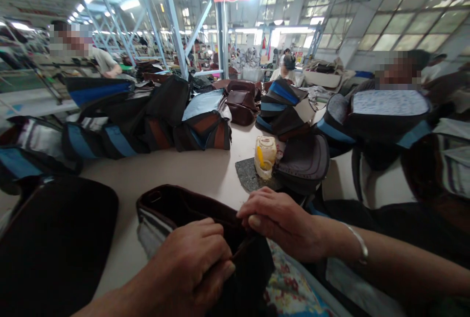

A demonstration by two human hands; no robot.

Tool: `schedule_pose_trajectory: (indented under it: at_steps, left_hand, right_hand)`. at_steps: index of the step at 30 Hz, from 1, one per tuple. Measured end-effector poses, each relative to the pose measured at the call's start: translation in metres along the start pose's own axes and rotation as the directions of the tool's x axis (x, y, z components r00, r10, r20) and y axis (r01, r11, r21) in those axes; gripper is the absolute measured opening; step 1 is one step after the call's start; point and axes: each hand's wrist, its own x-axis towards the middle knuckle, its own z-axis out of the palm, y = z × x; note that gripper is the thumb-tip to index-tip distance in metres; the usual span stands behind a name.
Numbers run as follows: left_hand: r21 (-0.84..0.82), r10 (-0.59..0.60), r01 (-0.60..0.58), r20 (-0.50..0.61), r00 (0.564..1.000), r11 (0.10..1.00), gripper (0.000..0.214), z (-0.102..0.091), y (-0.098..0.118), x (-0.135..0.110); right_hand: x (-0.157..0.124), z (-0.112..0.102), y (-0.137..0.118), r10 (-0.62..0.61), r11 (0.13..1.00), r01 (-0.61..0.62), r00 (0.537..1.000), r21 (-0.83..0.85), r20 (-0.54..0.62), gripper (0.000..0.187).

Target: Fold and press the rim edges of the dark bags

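Observation:
A dark brown bag piece [176, 199] with an open top and a pale lining along its left side lies in front of me at the table's near edge. My left hand [194, 253] is closed on its near rim, the thumb pressed against the fingers. Across the opening, my right hand [275, 219] pinches the rim at the right end; a silver bangle [358, 243] is on that wrist. Black material hangs below the hands over a floral cloth [293, 282]. The inside of the bag piece is dark and its bottom is hidden.
Beyond my right hand, a yellowish plastic container [265, 155] stands on a dark slab [246, 174] beside a grey-lined bag part [303, 160]. Black, brown and blue bag pieces [205, 131] crowd the white table [147, 167]. A large black panel [62, 238] lies left. Other people work farther back.

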Motion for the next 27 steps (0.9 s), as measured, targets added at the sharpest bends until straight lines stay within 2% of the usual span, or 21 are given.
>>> schedule_pose_trajectory:
  at_steps: [2,4,7,10,12,13,15,17,19,22,25,27]
  left_hand:
    - [0.121,0.075,-0.073,-0.008,0.997,0.99,0.018,-0.003,0.006,0.004]
    - [0.192,0.104,-0.108,0.03,0.994,0.975,0.018,-0.01,0.011,0.008]
    - [0.246,0.119,-0.134,0.074,0.99,0.96,0.018,-0.027,0.014,0.011]
    - [0.303,0.108,-0.132,0.094,0.99,0.944,0.018,-0.051,0.007,0.007]
    - [0.318,0.109,-0.142,0.118,0.987,0.937,0.019,-0.07,0.0,0.0]
    - [0.318,0.106,-0.146,0.139,0.985,0.937,0.02,-0.08,-0.004,-0.005]
    - [0.308,0.061,-0.112,0.17,0.984,0.945,0.022,-0.098,-0.011,-0.02]
    - [0.262,-0.026,-0.02,0.173,0.985,0.965,0.024,-0.111,-0.016,-0.038]
    - [0.178,-0.122,0.097,0.137,0.983,0.979,0.026,-0.119,-0.017,-0.058]
    - [0.074,-0.188,0.183,0.062,0.98,0.98,0.024,-0.125,-0.01,-0.082]
    - [0.065,-0.274,0.271,0.044,0.961,0.96,0.018,-0.127,0.008,-0.096]
    - [0.062,-0.36,0.36,-0.004,0.933,0.931,0.019,-0.123,0.021,-0.102]
  right_hand:
    - [0.01,-0.015,-0.003,0.046,0.999,-0.04,0.983,-0.037,0.18,0.023]
    - [0.02,-0.026,-0.008,0.009,0.999,0.01,0.939,-0.053,0.344,0.019]
    - [0.034,-0.031,-0.02,-0.02,0.987,0.089,0.892,-0.133,0.451,0.012]
    - [0.051,-0.018,-0.033,0.02,0.93,0.127,0.919,-0.344,0.394,0.014]
    - [0.064,-0.006,-0.036,0.008,0.924,0.112,0.95,-0.365,0.312,0.013]
    - [0.072,-0.002,-0.035,-0.005,0.946,0.092,0.962,-0.31,0.272,0.012]
    - [0.087,0.004,-0.026,-0.042,0.995,0.065,0.967,-0.082,0.25,0.012]
    - [0.099,0.008,-0.012,-0.109,0.982,0.053,0.943,0.181,0.313,0.018]
    - [0.107,0.017,0.004,-0.204,0.935,0.069,0.907,0.347,0.369,0.029]
    - [0.11,0.041,0.018,-0.301,0.872,0.144,0.912,0.469,0.279,0.039]
    - [0.109,0.064,0.011,-0.333,0.807,0.202,0.932,0.555,0.144,0.022]
    - [0.109,0.071,0.0,-0.331,0.802,0.225,0.938,0.553,0.099,0.014]
